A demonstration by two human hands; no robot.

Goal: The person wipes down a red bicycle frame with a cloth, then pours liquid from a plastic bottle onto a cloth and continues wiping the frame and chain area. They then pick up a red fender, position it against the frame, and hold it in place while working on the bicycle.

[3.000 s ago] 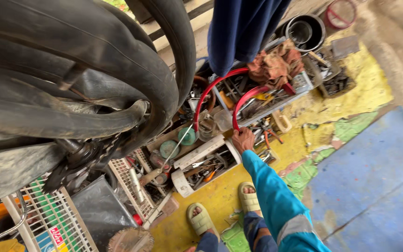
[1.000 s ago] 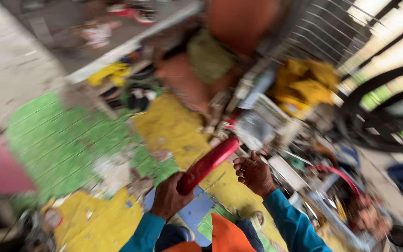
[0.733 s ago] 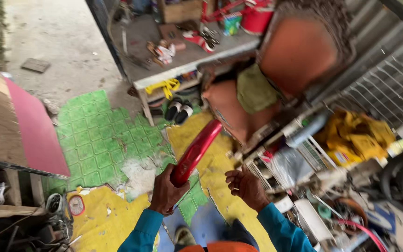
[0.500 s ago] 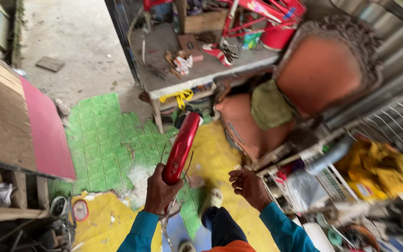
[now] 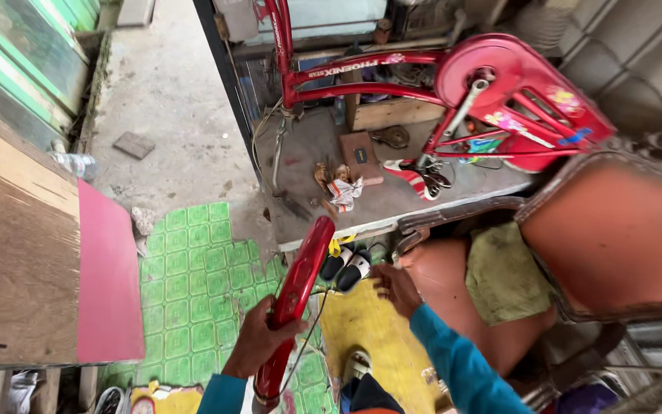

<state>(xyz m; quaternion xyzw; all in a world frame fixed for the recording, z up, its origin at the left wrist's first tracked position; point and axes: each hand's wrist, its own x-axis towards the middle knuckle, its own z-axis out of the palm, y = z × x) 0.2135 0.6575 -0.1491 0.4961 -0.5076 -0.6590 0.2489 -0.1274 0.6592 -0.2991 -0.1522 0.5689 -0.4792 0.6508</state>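
My left hand (image 5: 263,341) is closed around one red curved mudguard (image 5: 294,303), near its lower half; the mudguard points up and away from me, over the green tiled mat (image 5: 193,291) on the floor. My right hand (image 5: 396,287) is open with the fingers loose and holds nothing; it hangs just beside the near edge of one brown armchair (image 5: 576,253), which has one green cloth (image 5: 507,276) on its seat. Far from me there is one grey worktop (image 5: 323,153), and on it lies one red bicycle frame (image 5: 438,77) with a round chain cover carrying small coloured stickers on its right part. One small brown box (image 5: 359,156) and one crumpled white wrapper (image 5: 342,192) lie on the worktop too. Under its near edge I count two black and white sandals (image 5: 346,267). At the left stands one wooden board with a red panel (image 5: 105,276).
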